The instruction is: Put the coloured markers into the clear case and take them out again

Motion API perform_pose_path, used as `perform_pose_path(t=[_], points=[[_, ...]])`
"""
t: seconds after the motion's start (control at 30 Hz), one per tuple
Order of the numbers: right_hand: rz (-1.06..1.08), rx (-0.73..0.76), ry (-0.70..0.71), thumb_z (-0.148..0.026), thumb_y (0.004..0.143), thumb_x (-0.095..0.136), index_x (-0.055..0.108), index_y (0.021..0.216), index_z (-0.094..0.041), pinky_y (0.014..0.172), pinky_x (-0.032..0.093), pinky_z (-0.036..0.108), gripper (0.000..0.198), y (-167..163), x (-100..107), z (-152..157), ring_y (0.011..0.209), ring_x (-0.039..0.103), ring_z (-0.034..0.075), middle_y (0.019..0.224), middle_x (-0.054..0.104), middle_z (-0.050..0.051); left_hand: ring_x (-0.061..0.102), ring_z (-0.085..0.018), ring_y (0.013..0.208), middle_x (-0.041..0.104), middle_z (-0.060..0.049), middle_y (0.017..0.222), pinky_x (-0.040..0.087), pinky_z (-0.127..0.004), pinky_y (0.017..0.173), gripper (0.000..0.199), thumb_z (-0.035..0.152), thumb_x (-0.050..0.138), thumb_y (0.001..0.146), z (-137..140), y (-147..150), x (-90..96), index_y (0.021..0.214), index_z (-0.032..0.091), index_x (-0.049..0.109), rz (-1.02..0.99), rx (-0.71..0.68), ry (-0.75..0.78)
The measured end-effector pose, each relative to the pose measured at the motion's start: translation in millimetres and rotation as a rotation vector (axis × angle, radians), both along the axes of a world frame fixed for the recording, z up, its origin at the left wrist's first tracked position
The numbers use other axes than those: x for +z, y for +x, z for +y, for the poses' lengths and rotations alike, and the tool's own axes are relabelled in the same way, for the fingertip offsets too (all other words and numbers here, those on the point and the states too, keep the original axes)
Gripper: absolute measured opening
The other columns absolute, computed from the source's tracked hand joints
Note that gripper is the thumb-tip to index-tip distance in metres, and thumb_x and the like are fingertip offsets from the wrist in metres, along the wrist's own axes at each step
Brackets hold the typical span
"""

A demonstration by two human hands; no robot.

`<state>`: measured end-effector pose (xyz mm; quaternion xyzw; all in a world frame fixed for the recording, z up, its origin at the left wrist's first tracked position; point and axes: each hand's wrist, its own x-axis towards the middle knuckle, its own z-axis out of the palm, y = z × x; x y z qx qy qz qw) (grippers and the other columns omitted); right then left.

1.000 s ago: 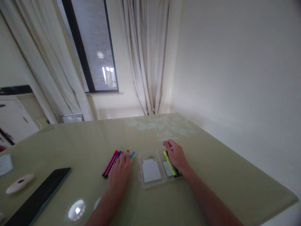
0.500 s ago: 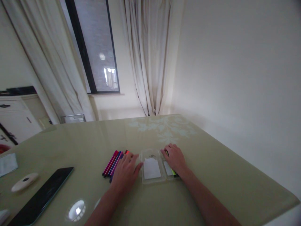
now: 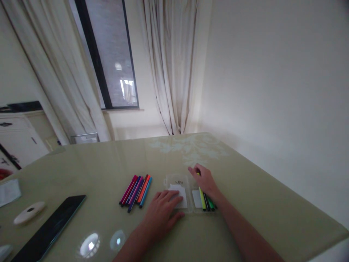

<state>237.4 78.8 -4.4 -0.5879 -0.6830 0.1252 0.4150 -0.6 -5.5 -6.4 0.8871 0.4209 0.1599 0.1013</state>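
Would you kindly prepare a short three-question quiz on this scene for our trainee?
1. True or false: the left hand reaches over the larger white card at the clear case.
2. Which colour is the rightmost pen in the loose group of pens? A) purple B) blue C) orange
3. Complete: the leftmost pen by the right hand is ____.

Key: 1 true; 2 B; 3 yellow-green.

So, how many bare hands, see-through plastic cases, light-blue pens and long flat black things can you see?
Bare hands, left hand and right hand: 2
See-through plastic case, open: 1
Light-blue pen: 1
Long flat black thing: 1
Total: 5
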Motion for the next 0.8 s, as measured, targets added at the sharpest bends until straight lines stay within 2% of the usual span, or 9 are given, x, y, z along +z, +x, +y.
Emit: perform_pose_path(t=[0.07, 0.13, 0.23, 0.4, 0.47, 0.57, 0.67, 0.8], points=[[0.059, 0.071, -0.003, -0.059, 0.095, 0.047, 0.039, 0.062, -0.023, 0.059, 0.032, 0.027, 0.05, 3.1, 4.6, -1.4, 0.059, 0.042, 0.014, 0.059, 0.04, -0.004, 0.053, -0.028, 0.134, 0.058, -0.003, 0.149, 0.04, -0.051, 0.112, 0.042, 0.046, 0.059, 0.097, -0.4, 1.4, 0.8, 0.138, 0.034, 0.058, 0.006, 0.0, -0.012], [0.027, 0.108, 0.0, -0.063, 0.093, 0.047, 0.033, 0.055, -0.023, 0.057, 0.027, 0.028, 0.057, 7.6, 9.2, -3.5, 0.056, 0.036, 0.013, 0.055, 0.031, -0.004, 0.053, -0.029, 0.134, 0.058, -0.003, 0.149, 0.041, -0.051, 0.111, 0.042, 0.045, 0.06, 0.097, -0.8, 2.8, 1.0, 0.137, 0.033, 0.059, 0.006, 0.006, -0.024], [0.034, 0.037, 0.048, -0.069, 0.09, 0.049, 0.03, 0.05, -0.023, 0.055, 0.023, 0.029, 0.064, 15.6, 17.0, -7.5, 0.053, 0.031, 0.013, 0.053, 0.025, -0.004, 0.053, -0.029, 0.134, 0.058, -0.004, 0.148, 0.04, -0.052, 0.111, 0.042, 0.045, 0.061, 0.096, -1.4, 3.2, 1.1, 0.136, 0.032, 0.059, -0.002, 0.019, -0.042], [0.358, -0.17, 0.171, -0.069, 0.093, 0.048, 0.03, 0.057, -0.025, 0.051, 0.024, 0.029, 0.06, 17.0, 28.5, -18.7, 0.052, 0.029, 0.013, 0.055, 0.027, -0.005, 0.052, -0.032, 0.134, 0.057, -0.006, 0.148, 0.035, -0.057, 0.114, 0.052, 0.056, 0.065, 0.091, -1.9, -0.1, -2.6, 0.138, 0.033, 0.057, -0.02, 0.01, -0.029], [0.419, -0.163, 0.173, -0.068, 0.095, 0.048, 0.034, 0.058, -0.024, 0.05, 0.027, 0.028, 0.059, 7.8, 28.1, -23.8, 0.052, 0.031, 0.013, 0.055, 0.03, -0.005, 0.05, -0.033, 0.135, 0.056, -0.008, 0.149, 0.032, -0.059, 0.115, 0.065, 0.063, 0.064, 0.089, -1.4, -0.9, -6.2, 0.144, 0.03, 0.051, -0.029, -0.003, 0.003], [0.402, -0.049, 0.125, -0.066, 0.097, 0.046, 0.042, 0.059, -0.023, 0.051, 0.031, 0.027, 0.058, -16.2, 22.4, -33.0, 0.052, 0.037, 0.013, 0.055, 0.037, -0.004, 0.048, -0.032, 0.137, 0.054, -0.012, 0.15, 0.032, -0.055, 0.116, 0.077, 0.067, 0.057, 0.092, -0.8, 1.0, -9.9, 0.152, 0.023, 0.039, -0.065, 0.006, 0.114], [0.312, 0.088, 0.096, -0.061, 0.099, 0.046, 0.045, 0.062, -0.022, 0.054, 0.032, 0.027, 0.055, -43.7, 16.1, -45.9, 0.055, 0.04, 0.013, 0.057, 0.042, -0.004, 0.053, -0.03, 0.131, 0.059, -0.012, 0.144, 0.038, -0.051, 0.111, 0.064, 0.056, 0.056, 0.097, -1.3, 6.4, -9.0, 0.149, 0.022, 0.041, -0.071, 0.063, 0.262], [0.199, 0.206, 0.151, -0.052, 0.102, 0.049, 0.046, 0.064, -0.021, 0.059, 0.035, 0.026, 0.049, -66.8, 11.7, -61.7, 0.06, 0.043, 0.013, 0.062, 0.048, -0.003, 0.066, -0.027, 0.108, 0.071, -0.01, 0.117, 0.049, -0.046, 0.097, 0.032, 0.034, 0.054, 0.102, -2.3, 13.6, -8.8, 0.13, 0.019, 0.054, -0.002, 0.107, 0.372]])
